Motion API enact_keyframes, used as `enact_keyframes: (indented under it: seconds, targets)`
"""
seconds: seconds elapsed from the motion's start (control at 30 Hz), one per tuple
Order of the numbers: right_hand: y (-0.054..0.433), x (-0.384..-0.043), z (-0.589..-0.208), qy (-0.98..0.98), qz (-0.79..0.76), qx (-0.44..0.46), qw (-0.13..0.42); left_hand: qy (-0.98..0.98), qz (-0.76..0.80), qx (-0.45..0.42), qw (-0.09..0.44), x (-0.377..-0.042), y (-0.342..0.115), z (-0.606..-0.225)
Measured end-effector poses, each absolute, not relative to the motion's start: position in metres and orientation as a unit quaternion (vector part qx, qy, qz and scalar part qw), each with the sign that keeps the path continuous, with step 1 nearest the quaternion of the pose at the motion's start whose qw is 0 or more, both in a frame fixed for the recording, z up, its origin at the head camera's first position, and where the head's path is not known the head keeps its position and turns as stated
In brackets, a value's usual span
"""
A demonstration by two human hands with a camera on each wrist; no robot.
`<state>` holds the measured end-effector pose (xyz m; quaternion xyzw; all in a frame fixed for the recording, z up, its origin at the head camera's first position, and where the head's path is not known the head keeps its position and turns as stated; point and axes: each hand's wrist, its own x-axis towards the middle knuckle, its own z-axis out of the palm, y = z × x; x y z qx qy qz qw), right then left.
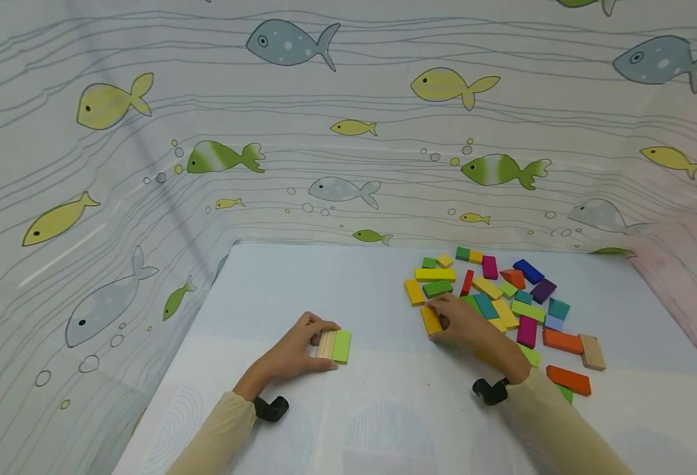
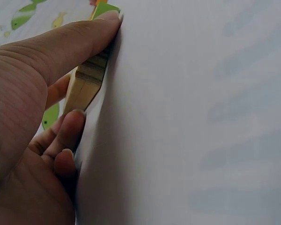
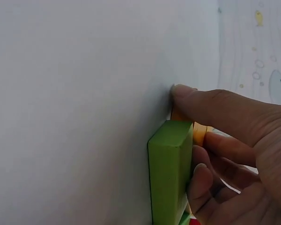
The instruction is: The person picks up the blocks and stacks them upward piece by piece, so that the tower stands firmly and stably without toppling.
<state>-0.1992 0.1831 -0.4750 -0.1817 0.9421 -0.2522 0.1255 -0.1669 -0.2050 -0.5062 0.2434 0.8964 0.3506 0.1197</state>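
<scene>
My left hand (image 1: 301, 346) grips a short row of upright or stacked wooden blocks between thumb and fingers on the table. Plain wood-coloured blocks (image 1: 327, 344) make up its left part, and a light green block (image 1: 341, 347) lies at its right end. In the left wrist view the thumb lies along the plain wood blocks (image 2: 84, 86). My right hand (image 1: 464, 323) pinches a yellow-orange block (image 1: 431, 321) at the left edge of the block pile. Close to those fingers in the right wrist view stands a green block (image 3: 166, 173).
Many coloured blocks lie loose on the right of the white table (image 1: 253, 284), among them a red-orange block (image 1: 568, 380), a plain wood block (image 1: 593, 351) and a dark blue block (image 1: 529, 271). A fish-patterned curtain (image 1: 301, 119) rises behind the table and at its sides.
</scene>
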Motion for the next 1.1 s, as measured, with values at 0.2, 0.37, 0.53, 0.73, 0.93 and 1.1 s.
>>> enact_keyframes:
  seconds: [0.2, 0.37, 0.53, 0.73, 0.93, 1.1]
  targets:
    - [0.184, -0.196, -0.477, 0.938, -0.275, -0.182, 0.108, 0.893, 0.361, 0.238, 0.122, -0.165, -0.205, -0.506]
    - [0.17, -0.188, -0.48, 0.936, -0.289, -0.185, 0.082, 0.894, 0.361, 0.236, 0.12, -0.164, -0.206, -0.507]
    - [0.137, -0.174, -0.479, 0.928, -0.306, -0.199, 0.076, 0.892, 0.369, 0.233, 0.118, -0.165, -0.205, -0.507]
    - [0.094, -0.164, -0.482, 0.927, -0.3, -0.216, 0.068, 0.891, 0.37, 0.234, 0.119, -0.166, -0.204, -0.506]
    - [0.062, -0.164, -0.488, 0.931, -0.275, -0.23, 0.07, 0.89, 0.371, 0.238, 0.119, -0.166, -0.204, -0.508]
    - [0.049, -0.162, -0.492, 0.929, -0.277, -0.236, 0.061, 0.889, 0.373, 0.242, 0.114, -0.166, -0.205, -0.509]
